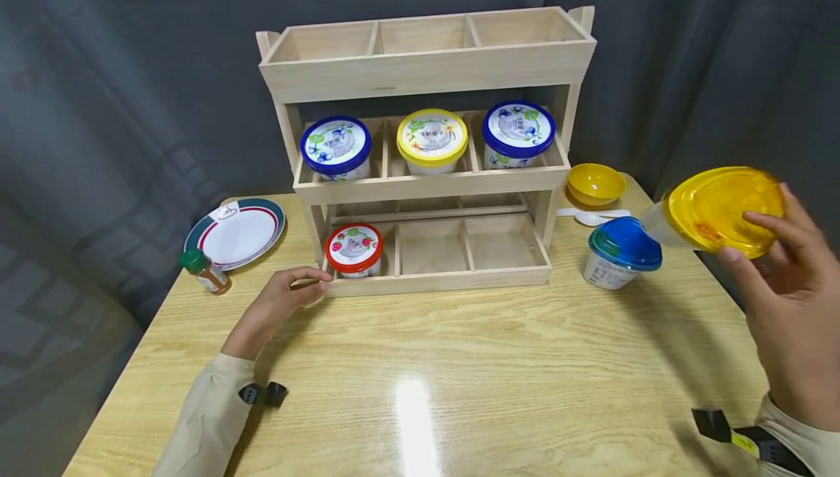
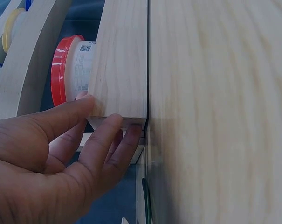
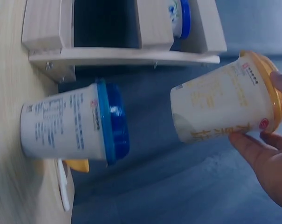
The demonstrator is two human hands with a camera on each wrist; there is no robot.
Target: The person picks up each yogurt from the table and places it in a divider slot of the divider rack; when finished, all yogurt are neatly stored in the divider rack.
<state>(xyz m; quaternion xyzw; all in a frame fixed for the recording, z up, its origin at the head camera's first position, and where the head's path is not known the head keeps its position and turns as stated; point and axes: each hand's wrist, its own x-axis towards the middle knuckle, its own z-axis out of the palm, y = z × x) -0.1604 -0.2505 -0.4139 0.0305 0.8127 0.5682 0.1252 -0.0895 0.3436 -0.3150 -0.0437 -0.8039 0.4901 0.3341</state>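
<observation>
My left hand (image 1: pixel 278 309) grips the lower left corner of the wooden shelf rack (image 1: pixel 436 284), thumb on the top edge and fingers at the end. Just behind the fingertips stands a red-lidded tub (image 1: pixel 355 249) in the bottom tier's left compartment. Off the table at the right, my right hand (image 1: pixel 797 280) holds a white paper cup with a yellow domed lid (image 1: pixel 725 211) by its lid end, the cup tilted with its base toward the rack. Below and left of it, a white cup with a blue domed lid (image 3: pixel 68 123) stands upright on the table.
Blue-lidded (image 1: pixel 336 147), yellow-lidded (image 1: pixel 432 140) and another blue-lidded tub (image 1: pixel 518 133) fill the middle tier. A yellow bowl (image 1: pixel 596 184) and white spoon (image 1: pixel 600 216) lie right of the rack. At left are a plate (image 1: pixel 236 233) and a green-capped spice jar (image 1: pixel 206 271).
</observation>
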